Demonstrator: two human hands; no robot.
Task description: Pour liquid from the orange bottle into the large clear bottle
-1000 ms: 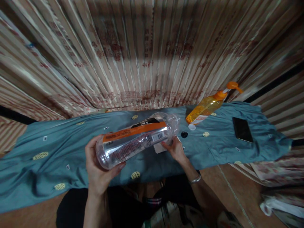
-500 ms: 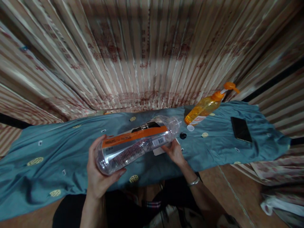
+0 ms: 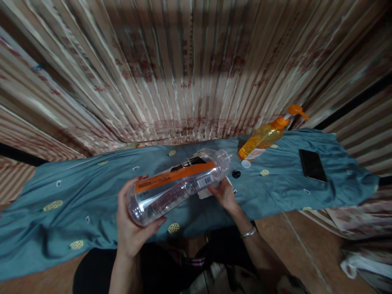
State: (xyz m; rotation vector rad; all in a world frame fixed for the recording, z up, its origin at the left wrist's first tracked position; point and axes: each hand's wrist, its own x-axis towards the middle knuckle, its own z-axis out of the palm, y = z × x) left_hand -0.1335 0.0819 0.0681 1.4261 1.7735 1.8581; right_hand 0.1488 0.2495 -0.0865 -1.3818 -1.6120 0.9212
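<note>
A large clear plastic bottle (image 3: 176,183) with an orange, black and silver label lies tilted in the air, its uncapped neck pointing to the upper right. My left hand (image 3: 131,222) is wrapped round the bottle's base, thumb below and fingers behind. My right hand (image 3: 225,195) grips the bottle from below near its shoulder; its fingertips are partly hidden behind the plastic. Under that end, a white flat piece (image 3: 206,193) shows in part on the cloth. A small black cap (image 3: 236,174) and a white round disc (image 3: 246,163) lie just right of the bottle's mouth.
An amber pump bottle (image 3: 260,143) with an orange pump stands on the teal cloth (image 3: 101,196) at the back right. Farther right lies a black phone (image 3: 312,165). Patterned curtains (image 3: 190,73) rise behind the narrow table.
The view has shifted slightly, so the left side of the cloth and my left hand appear a little farther right. Both hands keep the same hold on the bottle.
</note>
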